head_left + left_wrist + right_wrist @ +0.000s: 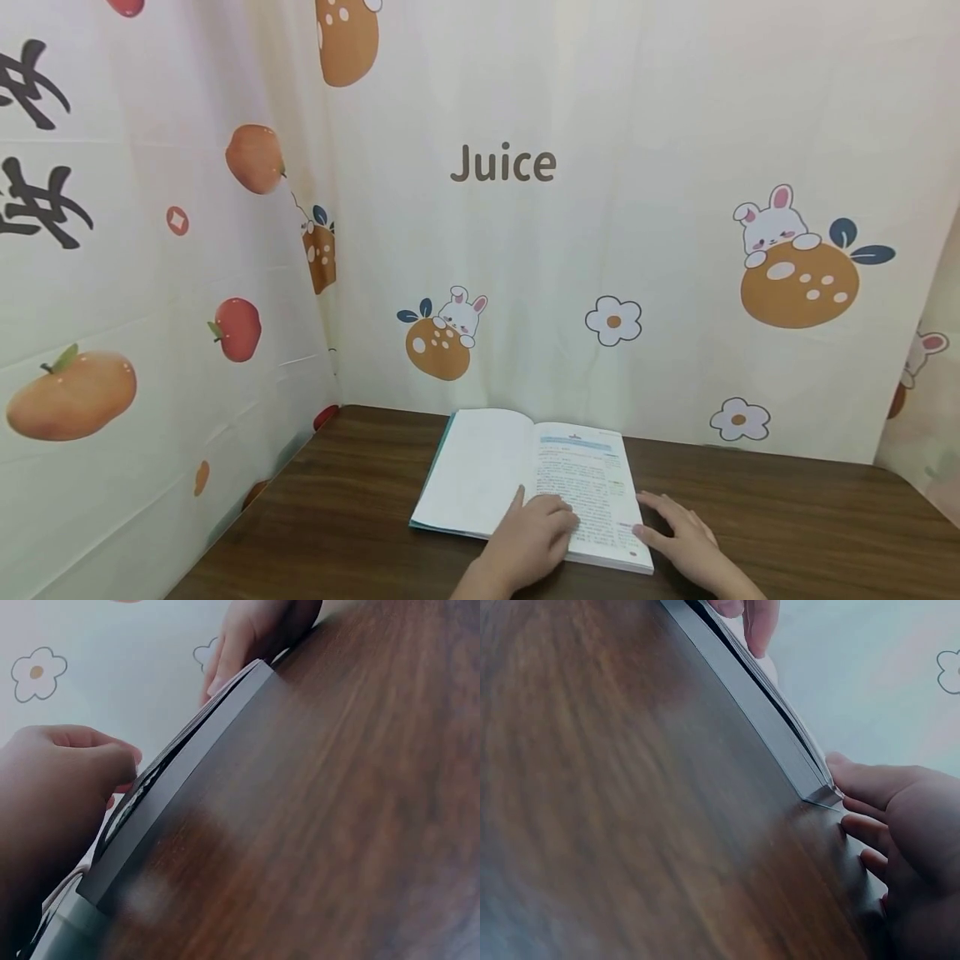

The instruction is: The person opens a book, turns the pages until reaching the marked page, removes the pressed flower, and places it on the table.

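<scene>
An open book (592, 500) with a teal cover lies on the table, its left page blank and its right page printed with text. My left hand (528, 533) rests on the lower part of the book near the spine, fingers loosely bent over the printed page. At the book's right edge is my right hand (686, 537), with its thumb at the page edge close to the lower corner. In the right wrist view, the other fingers (866, 829) of that hand spread beside the book's side. A narrow gap shows between the upper pages and the thick block (757, 720) below.
The dark wood-grain table (322, 500) stretches out on both sides of the book. Behind it hangs a pale curtain (540, 250) printed with fruit, rabbits, flowers and the word Juice. Another printed curtain (150, 275) hangs along the left side.
</scene>
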The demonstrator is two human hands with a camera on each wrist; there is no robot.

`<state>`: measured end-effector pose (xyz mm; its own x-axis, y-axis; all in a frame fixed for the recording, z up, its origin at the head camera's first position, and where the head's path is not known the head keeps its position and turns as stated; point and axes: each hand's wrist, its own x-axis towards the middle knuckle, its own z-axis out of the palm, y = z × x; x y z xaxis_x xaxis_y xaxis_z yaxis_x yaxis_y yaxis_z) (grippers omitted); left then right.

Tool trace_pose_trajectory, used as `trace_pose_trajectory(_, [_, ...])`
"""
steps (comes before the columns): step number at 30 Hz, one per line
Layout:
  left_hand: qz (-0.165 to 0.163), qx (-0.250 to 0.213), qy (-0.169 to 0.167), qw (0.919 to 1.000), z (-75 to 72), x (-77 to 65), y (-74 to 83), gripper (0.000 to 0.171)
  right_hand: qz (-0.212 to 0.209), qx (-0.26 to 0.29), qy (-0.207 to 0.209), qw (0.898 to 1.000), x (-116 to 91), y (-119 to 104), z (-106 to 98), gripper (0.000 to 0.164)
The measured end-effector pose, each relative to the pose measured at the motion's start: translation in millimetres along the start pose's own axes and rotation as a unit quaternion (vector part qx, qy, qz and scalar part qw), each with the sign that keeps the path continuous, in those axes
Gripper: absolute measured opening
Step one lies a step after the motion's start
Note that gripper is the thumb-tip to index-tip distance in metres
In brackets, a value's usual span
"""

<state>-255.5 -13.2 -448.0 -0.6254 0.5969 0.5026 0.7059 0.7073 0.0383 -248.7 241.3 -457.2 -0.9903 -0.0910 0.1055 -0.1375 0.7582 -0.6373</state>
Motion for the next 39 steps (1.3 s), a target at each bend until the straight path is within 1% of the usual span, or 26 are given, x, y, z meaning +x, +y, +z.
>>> trace_pose_trajectory(4, [-0.023, -0.041, -0.040, 0.9981, 1.4, -2.8, 1.0, 0.019, -0.006, 0.015, -0.015, 1.000, -1.3, 1.5, -1.8, 0.065])
trace_pose_trajectory(9, [-0.043, -0.071, -0.080, 0.9933, -0.3, -3.1, 0.4, 0.036, -0.015, 0.023, -0.024, 0.999, -1.1, 2.0, -3.7, 0.068])
trace_pose_trajectory(13, [-0.050, -0.078, -0.091, 0.9916, -0.9, -2.6, 0.0, 0.046, -0.015, 0.024, -0.020, 0.999, -1.3, 0.6, -3.7, 0.070])
trace_pose_trajectory(16, [-0.051, -0.080, -0.092, 0.9912, -0.7, -2.6, -0.3, 0.048, -0.013, 0.023, -0.016, 1.000, -1.4, 0.2, -3.1, 0.071])
trace_pose_trajectory(19, [-0.052, -0.082, -0.094, 0.9908, -0.9, -2.9, -0.2, 0.049, -0.012, 0.015, -0.010, 1.000, -0.6, 0.6, -2.2, 0.073])
trace_pose_trajectory(25, [-0.057, -0.077, -0.094, 0.9909, -2.1, -1.9, 0.7, 0.041, -0.017, -0.022, 0.012, 1.000, 0.7, 2.3, 1.4, 0.073])
trace_pose_trajectory(27, [-0.055, -0.072, -0.087, 0.9921, -2.4, -1.3, 0.6, 0.038, -0.018, -0.030, 0.017, 0.999, 0.3, 1.8, 1.7, 0.072])
trace_pose_trajectory(30, [-0.042, -0.056, -0.062, 0.9956, -2.6, -0.6, 0.6, 0.032, -0.021, -0.036, 0.021, 0.999, -0.2, 0.0, 1.4, 0.069])
trace_pose_trajectory(32, [-0.025, -0.034, -0.034, 0.9985, -2.4, 0.2, 0.3, 0.026, -0.019, -0.030, 0.020, 0.999, -0.5, -1.6, 0.8, 0.064])
trace_pose_trajectory(34, [-0.002, -0.001, 0.002, 1.0000, -2.3, 1.0, -0.2, 0.020, -0.010, -0.014, 0.016, 1.000, -1.3, -4.0, -0.3, 0.060])
trace_pose_trajectory(36, [0.018, 0.032, 0.038, 0.9986, -2.1, 1.8, -0.9, 0.015, -0.003, 0.005, 0.014, 1.000, -2.5, -6.3, -1.5, 0.057])
trace_pose_trajectory(39, [0.032, 0.052, 0.078, 0.9951, -1.7, 2.5, -2.0, 0.010, 0.008, 0.025, 0.010, 1.000, -4.3, -8.5, -2.5, 0.058])
